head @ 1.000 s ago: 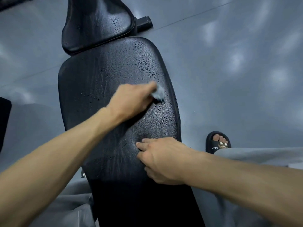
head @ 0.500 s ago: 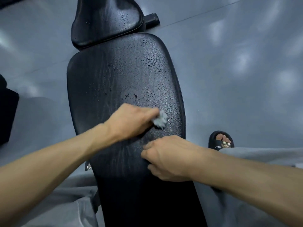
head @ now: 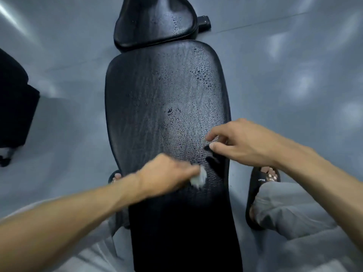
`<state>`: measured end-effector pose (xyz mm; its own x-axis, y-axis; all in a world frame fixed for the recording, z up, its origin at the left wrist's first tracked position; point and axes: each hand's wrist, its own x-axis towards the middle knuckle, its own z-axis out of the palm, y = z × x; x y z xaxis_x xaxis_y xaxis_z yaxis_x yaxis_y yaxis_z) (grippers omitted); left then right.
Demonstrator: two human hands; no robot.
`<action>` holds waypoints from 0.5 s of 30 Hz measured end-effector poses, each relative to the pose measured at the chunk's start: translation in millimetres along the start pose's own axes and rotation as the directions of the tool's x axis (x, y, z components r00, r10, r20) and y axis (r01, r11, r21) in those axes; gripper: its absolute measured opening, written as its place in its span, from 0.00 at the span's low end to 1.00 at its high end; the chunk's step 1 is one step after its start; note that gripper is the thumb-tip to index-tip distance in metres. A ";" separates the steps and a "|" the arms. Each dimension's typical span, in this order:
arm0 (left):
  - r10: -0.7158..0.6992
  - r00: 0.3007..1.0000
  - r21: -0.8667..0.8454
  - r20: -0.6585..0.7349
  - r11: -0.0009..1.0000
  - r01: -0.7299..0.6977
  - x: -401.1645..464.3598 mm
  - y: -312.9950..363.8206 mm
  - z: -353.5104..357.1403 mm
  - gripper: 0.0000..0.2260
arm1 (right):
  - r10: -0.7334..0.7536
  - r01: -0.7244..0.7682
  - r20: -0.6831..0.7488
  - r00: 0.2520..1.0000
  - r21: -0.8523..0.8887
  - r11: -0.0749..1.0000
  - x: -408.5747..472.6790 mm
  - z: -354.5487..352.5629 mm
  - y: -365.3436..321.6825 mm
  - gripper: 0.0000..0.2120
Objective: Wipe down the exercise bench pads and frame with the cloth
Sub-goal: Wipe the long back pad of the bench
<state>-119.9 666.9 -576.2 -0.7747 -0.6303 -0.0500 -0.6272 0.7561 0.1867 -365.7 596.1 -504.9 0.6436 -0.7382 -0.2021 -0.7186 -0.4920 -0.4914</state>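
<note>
Since the earlier frame the left hand (head: 169, 173), gripping the wadded cloth (head: 198, 178), has dragged toward 6 o'clock down the back pad (head: 157, 99), while the right hand (head: 241, 142) hovers loose-fingered and empty; overlapping strokes should next chase the droplets (head: 202, 75) at 1 o'clock.

Grey glossy floor (head: 294, 85) w/ soft light reflections at 2 o'clock; seam line (head: 255, 25) at 1; dark object (head: 15, 107) at 9.
</note>
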 end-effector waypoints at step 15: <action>0.059 0.988 0.124 0.141 0.989 -0.077 -42.7 1.0 -9.0 0.16 | 0.074 -0.074 0.016 0.997 -0.018 0.997 4.0 9.3 1.9 0.10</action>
<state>-86.7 693.0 -565.0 -0.8141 -0.5534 -0.1763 -0.5708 0.8183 0.0673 -362.0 596.5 -514.5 0.5924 -0.7654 -0.2514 -0.7690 -0.4440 -0.4600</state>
